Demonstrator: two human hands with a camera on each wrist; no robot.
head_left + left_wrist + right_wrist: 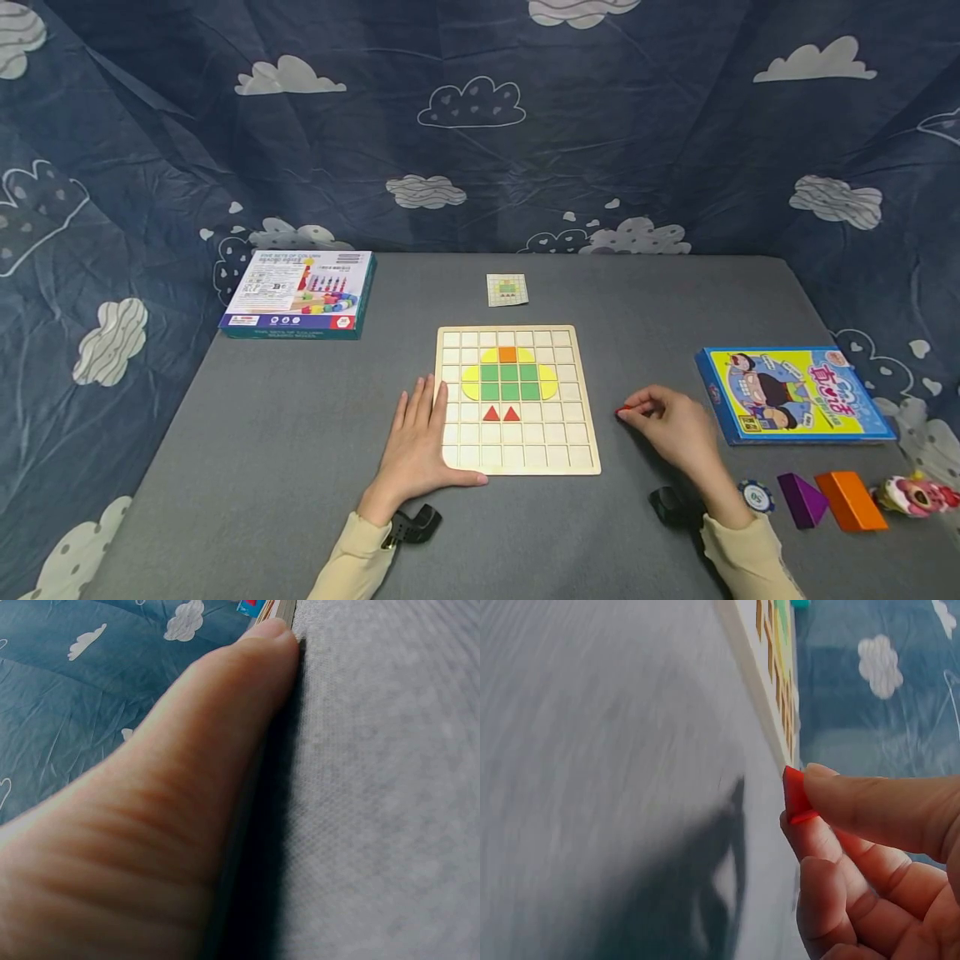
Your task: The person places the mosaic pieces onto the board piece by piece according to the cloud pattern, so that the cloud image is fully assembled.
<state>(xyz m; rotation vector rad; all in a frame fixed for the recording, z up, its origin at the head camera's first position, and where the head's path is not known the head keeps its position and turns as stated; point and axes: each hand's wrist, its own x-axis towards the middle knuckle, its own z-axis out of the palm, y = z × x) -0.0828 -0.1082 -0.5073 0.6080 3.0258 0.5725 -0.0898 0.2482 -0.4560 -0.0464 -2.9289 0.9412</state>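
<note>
While our left hand [420,442] lies flat, steadying the wooden grid board's [585,400] left edge, our right hand [671,421] pinches a red tile [795,796] beside its right edge; placing it is probably next.

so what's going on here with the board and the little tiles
A person is filling a wooden grid board with coloured tiles. The left hand lies flat on the board's left edge. The right hand pinches a small red piece just right of the board, above the grey table. On the board sit yellow and green tiles topped by an orange one, with two red triangles below. A small pattern card lies behind the board.
</note>
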